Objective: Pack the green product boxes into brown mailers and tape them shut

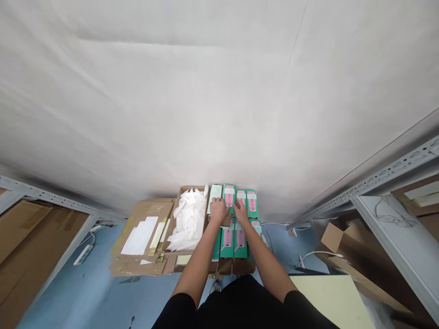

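Several green cartons with pink panels stand packed together below the wall. One green-and-pink carton in the back row sits between my two hands and looks slightly raised. My left hand is at its left side, fingers curled over a pale green carton and thumb against the green-and-pink one. On the other side, my right hand has bent fingers at the carton's right edge. The fingertips are partly hidden. A brown cardboard flap shows between my wrists. More green cartons stand nearer to me, partly covered by my forearms.
Left of the cartons is an open cardboard box full of white wrapping material. Flattened cardboard is stacked beyond it. Metal shelving flanks both sides. A pale yellow board and an opened carton lie at lower right.
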`<state>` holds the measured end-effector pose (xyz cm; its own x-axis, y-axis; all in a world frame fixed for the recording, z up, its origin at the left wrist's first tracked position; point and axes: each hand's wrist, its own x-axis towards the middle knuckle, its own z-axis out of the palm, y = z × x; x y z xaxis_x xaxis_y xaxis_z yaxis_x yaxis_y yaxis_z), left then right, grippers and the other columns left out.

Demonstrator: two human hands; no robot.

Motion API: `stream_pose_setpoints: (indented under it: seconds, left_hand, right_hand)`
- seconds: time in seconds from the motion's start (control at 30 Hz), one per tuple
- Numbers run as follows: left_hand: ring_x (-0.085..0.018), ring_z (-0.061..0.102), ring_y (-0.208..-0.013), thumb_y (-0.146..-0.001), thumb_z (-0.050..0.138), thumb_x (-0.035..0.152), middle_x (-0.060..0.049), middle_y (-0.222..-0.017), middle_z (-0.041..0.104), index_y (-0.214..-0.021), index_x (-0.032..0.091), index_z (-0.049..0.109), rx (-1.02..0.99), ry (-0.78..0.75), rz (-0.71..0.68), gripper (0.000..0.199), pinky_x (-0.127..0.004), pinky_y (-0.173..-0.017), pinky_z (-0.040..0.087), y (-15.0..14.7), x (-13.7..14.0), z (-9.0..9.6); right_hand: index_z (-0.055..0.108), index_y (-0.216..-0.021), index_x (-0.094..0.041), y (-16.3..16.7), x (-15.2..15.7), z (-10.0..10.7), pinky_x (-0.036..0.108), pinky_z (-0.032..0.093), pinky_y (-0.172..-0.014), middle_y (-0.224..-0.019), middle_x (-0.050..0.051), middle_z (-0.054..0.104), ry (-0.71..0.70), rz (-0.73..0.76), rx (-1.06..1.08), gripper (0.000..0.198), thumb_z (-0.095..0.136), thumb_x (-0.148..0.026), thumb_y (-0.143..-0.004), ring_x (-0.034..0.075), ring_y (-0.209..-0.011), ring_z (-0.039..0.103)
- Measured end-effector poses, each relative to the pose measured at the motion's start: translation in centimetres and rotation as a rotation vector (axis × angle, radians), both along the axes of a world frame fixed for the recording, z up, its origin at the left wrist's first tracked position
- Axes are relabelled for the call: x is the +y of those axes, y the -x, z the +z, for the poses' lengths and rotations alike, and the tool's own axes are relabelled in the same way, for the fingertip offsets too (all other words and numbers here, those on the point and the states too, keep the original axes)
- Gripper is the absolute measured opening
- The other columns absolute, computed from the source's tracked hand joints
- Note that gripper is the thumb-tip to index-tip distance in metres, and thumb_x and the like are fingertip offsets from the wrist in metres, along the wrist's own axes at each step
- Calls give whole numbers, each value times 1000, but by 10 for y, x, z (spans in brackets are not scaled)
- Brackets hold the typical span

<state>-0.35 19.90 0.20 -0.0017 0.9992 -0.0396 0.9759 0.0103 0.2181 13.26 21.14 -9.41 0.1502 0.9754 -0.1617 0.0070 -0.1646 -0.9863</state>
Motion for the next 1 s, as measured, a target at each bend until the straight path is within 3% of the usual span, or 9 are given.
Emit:
stream_pose_setpoints:
  seconds: [0.17, 0.33, 0.5, 0.6, 0.73, 1.0]
  left_hand:
    - [-34, 57, -118, -90, 69, 39, -21, -113, 72, -114, 11, 72, -42, 93, 12, 37, -39, -96, 45, 6, 9, -5]
    - [-28, 66, -109, -88, 67, 28, -13, -106, 76, -110, 18, 77, -285, 183, 34, 27, -32, -89, 47, 23, 16, -10]
    - [-25, 64, -123, -83, 66, 19, -11, -126, 73, -125, 16, 74, -559, 89, -6, 43, -33, -104, 47, 36, 7, -16]
    - [-24, 62, -130, -84, 63, 16, -10, -140, 68, -132, 18, 71, -811, 35, -42, 48, -35, -111, 46, 40, -2, -17]
    - [-25, 64, -128, -85, 64, 18, -9, -143, 67, -134, 20, 70, -1117, 8, -121, 50, -40, -113, 49, 42, -13, -15]
    - [-29, 65, -128, -84, 74, 31, -12, -138, 69, -135, 17, 68, -1452, 190, -267, 54, -47, -113, 50, 9, -48, -5]
  right_hand:
    - [74, -122, -23, 17, 12, -10, 45, 48, -111, -128, 8, 75, 67, -11, 59, 52, 68, -37, -73, 30, -125, 65]
    - [74, -122, -23, 17, 8, -5, 45, 47, -111, -132, 8, 73, 65, -39, 118, 56, 71, -34, -66, 30, -130, 61]
    - [74, -119, -20, 19, -7, 22, 45, 50, -107, -129, 11, 74, -13, -103, 135, 57, 74, -32, -64, 31, -126, 63]
    - [70, -127, -21, 21, -20, 44, 43, 53, -102, -127, 11, 74, -83, -114, 150, 63, 74, -34, -66, 29, -120, 65]
    - [62, -140, -24, 17, -43, 70, 41, 55, -99, -134, 10, 70, -110, -152, 158, 76, 77, -34, -66, 27, -115, 67]
    - [62, -143, -27, -26, -122, 112, 42, 54, -100, -138, 8, 67, -163, -205, 94, 76, 74, -25, -68, 27, -116, 65]
